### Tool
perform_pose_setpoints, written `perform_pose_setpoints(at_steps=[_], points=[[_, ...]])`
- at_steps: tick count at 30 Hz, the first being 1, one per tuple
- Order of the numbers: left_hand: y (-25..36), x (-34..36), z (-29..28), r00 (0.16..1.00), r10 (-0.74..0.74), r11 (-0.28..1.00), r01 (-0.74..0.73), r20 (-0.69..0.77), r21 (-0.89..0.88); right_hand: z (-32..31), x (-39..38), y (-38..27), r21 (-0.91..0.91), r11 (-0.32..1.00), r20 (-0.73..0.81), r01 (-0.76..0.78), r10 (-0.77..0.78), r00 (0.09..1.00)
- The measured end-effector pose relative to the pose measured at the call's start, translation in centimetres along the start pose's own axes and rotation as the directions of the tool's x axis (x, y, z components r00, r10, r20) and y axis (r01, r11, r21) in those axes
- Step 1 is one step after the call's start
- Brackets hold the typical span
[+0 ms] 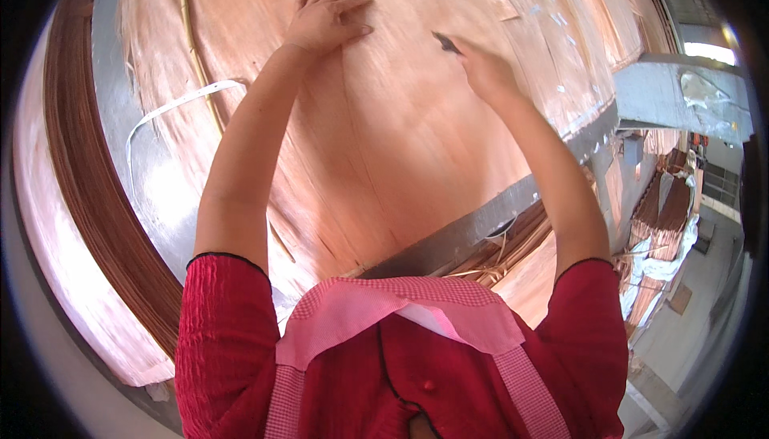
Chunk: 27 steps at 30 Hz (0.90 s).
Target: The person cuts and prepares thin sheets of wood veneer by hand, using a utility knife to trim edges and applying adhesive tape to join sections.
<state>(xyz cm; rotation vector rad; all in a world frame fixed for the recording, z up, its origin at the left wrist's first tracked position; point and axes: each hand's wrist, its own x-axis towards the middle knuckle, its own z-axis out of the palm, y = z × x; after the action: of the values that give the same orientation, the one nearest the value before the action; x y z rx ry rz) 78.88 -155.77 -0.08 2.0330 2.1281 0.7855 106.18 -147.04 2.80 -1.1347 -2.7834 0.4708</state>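
Note:
A broad, thin sheet of pale reddish wood veneer (400, 142) lies across the metal-edged table before me. My left hand (324, 21) is laid on its far part, fingers stretched out and apart, holding nothing. Farther right, my right hand (486, 69) is closed around a small dark tool (445, 42) that looks like a short knife. Its tip points to the left, toward the veneer; whether it touches the wood, I cannot tell. The fingers of the right hand are partly blurred.
A grey metal edge (481, 227) runs along the near side. A thin yellowish strip (191, 38) and a white band (178, 102) lie at left. Stacked veneer stands at far left (84, 167) and at right (661, 223). Small white pieces (570, 40) dot the far-right veneer.

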Motion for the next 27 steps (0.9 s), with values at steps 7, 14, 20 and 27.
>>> perform_pose_setpoints(at_steps=[7, 14, 20, 27], points=[[6.8, -1.4, 3.0, 0.998, 0.05, 0.923, -0.035, -0.029, 0.383, -1.0, -3.6, -1.9, -0.068, 0.947, 0.047, -0.313, 0.317, 0.947], [6.3, -2.5, 3.4, 0.993, -0.036, 0.947, 0.07, -0.111, 0.314, -1.2, -21.4, -1.5, 0.114, 0.897, -0.033, -0.428, 0.434, 0.9], [6.4, -2.2, 3.7, 0.986, -0.012, 0.954, 0.062, -0.168, 0.294, -1.6, -40.6, 1.4, 0.072, 0.777, 0.198, -0.625, 0.603, 0.773], [5.6, -2.3, 4.3, 0.982, 0.066, 0.947, -0.005, -0.177, 0.321, 1.4, -18.8, -7.2, 0.15, 0.985, -0.182, -0.09, 0.117, 0.976]])
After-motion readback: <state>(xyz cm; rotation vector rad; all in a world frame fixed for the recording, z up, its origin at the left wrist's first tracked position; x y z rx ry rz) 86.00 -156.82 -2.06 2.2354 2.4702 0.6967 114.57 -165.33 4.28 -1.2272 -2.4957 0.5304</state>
